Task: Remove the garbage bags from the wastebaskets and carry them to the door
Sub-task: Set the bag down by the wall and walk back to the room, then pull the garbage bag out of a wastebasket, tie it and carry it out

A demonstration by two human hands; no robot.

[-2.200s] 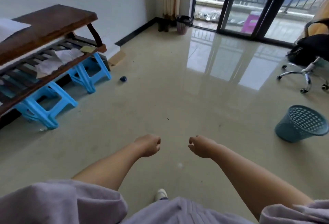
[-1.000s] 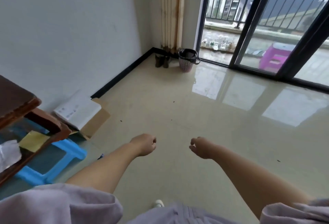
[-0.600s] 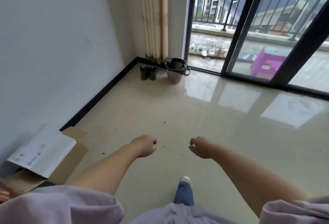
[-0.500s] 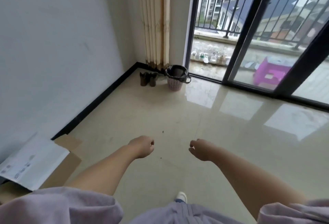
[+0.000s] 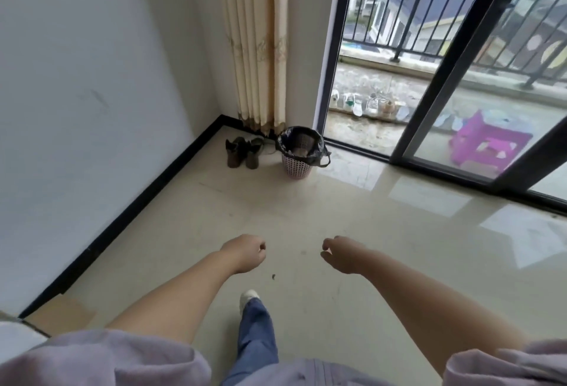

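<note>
Since the earlier frames the view has been turned away from the bench and blue stools and carried toward the far corner, so the wastebasket (image 5: pixel 296 158) now appears larger and nearer, though well apart from the hands.

The floor (image 5: pixel 383 232) is bare tile, with reflections from the glass door (image 5: pixel 429 94) on the far right. The curtain (image 5: pixel 260 48) hangs in the far corner, and the wastebasket has been set just in front of its hem, beside the door frame, presumably so that it is kept out of the walking path. A dark bag (image 5: pixel 310 146) lines it, its edge folded over the rim and a loose loop hanging on the right side; that overhang is likely what would be grasped for lifting it out. A pair of shoes (image 5: pixel 242 152) stands just left of the basket, against the wall.

Both forearms are held forward at about the same height, a pose judged to belong to walking rather than reaching. The left hand (image 5: pixel 245 252) is loosely curled, nothing being held in it. The right hand (image 5: pixel 340 253) is likewise empty, its fingers (image 5: pixel 325 244) bent inward and slack. One foot (image 5: pixel 248 296) is seen stepping forward between the arms. The bag has not yet been touched.
</note>
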